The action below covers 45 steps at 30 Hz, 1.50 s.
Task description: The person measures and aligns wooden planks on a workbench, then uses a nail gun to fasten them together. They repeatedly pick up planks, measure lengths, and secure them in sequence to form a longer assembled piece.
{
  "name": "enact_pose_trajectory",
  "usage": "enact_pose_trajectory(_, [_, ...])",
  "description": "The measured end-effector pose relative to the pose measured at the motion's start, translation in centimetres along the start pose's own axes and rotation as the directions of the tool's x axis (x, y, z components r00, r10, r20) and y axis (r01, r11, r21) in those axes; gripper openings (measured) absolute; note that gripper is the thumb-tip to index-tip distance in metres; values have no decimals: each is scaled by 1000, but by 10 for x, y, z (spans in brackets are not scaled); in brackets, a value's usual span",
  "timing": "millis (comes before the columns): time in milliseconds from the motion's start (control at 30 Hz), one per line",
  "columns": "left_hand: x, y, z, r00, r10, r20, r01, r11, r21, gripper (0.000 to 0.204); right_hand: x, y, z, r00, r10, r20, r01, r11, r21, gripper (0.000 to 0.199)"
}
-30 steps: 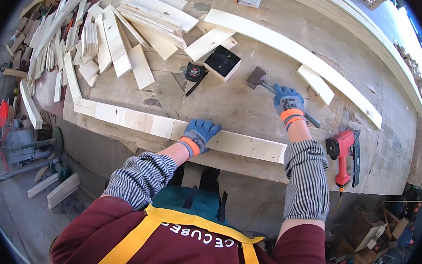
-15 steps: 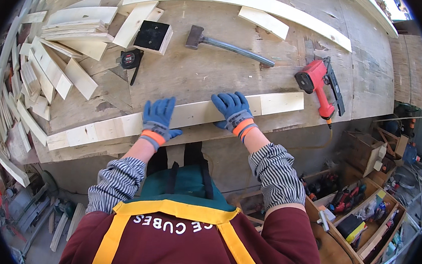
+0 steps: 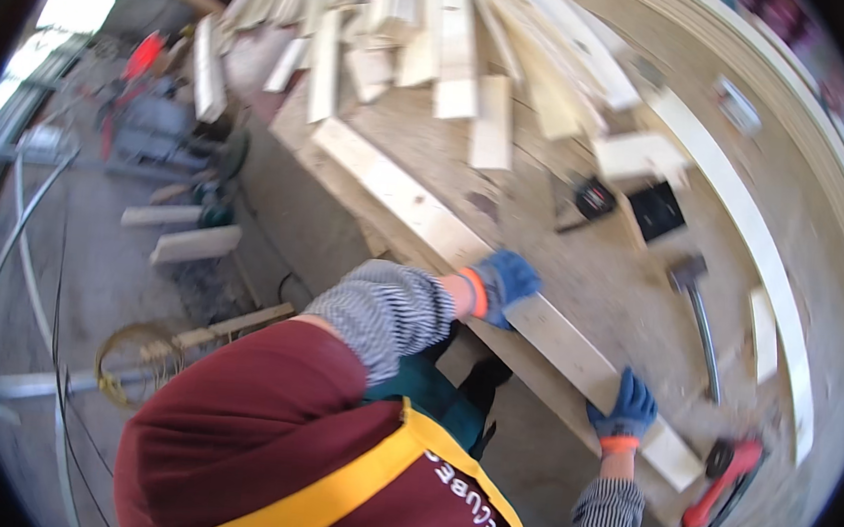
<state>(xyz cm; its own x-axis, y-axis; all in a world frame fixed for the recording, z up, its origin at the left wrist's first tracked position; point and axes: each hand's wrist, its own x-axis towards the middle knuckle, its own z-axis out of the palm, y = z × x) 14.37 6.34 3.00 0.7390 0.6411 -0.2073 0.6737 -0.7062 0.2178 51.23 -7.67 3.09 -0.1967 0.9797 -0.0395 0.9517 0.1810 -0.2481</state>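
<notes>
A long pale wooden plank (image 3: 417, 208) lies along the near edge of the plywood workbench (image 3: 591, 278). My left hand (image 3: 503, 285), in a blue glove with an orange cuff, grips the plank near its middle, fingers wrapped over its near edge. Close to the plank's near end my right hand (image 3: 627, 410), gloved the same way, holds it with the fingers on top. A hammer (image 3: 701, 313) lies on the bench beyond the right hand. Next to the plank's end lies a red power tool (image 3: 724, 481).
A heap of wood offcuts (image 3: 441, 44) fills the far end of the bench. A black box (image 3: 658, 210), a small black tool (image 3: 594, 196), a short block (image 3: 763, 334) and a long pale board (image 3: 746, 232) lie past the plank. Left on the floor: a saw (image 3: 144, 119), boards (image 3: 193, 242), coiled wire (image 3: 132, 364).
A second ago my right hand was at the hammer; it then came onto the plank beside my left hand. Since then the view has swung left and both hands stay on the plank.
</notes>
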Motion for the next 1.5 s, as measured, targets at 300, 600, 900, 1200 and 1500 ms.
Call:
enact_pose_trajectory(300, [3, -1, 15, 978, 25, -209, -48, 994, -103, 66, 12, -47, -14, 998, 20, -61, -28, 989, -146, 98])
enact_pose_trajectory(600, [-36, -89, -46, 887, -154, -435, -10, 936, -351, 78, 9, -253, 12, 961, 277, -13, -277, 956, -95, 80])
enact_pose_trajectory(900, [-236, -482, -84, -120, -980, -160, 897, -39, -440, 115, 64, -379, 32, 916, 366, 164, -379, 924, 49, 80])
enact_pose_trajectory(1200, [-260, -554, -73, -83, -988, 131, 852, -139, -506, 82, 124, -401, 16, 907, 404, 120, -419, 895, 155, 80])
enact_pose_trajectory(1500, [-323, -419, -106, 543, -678, -495, 480, 735, -479, 88, 154, -403, -8, 925, 339, -170, -262, 895, 360, 73])
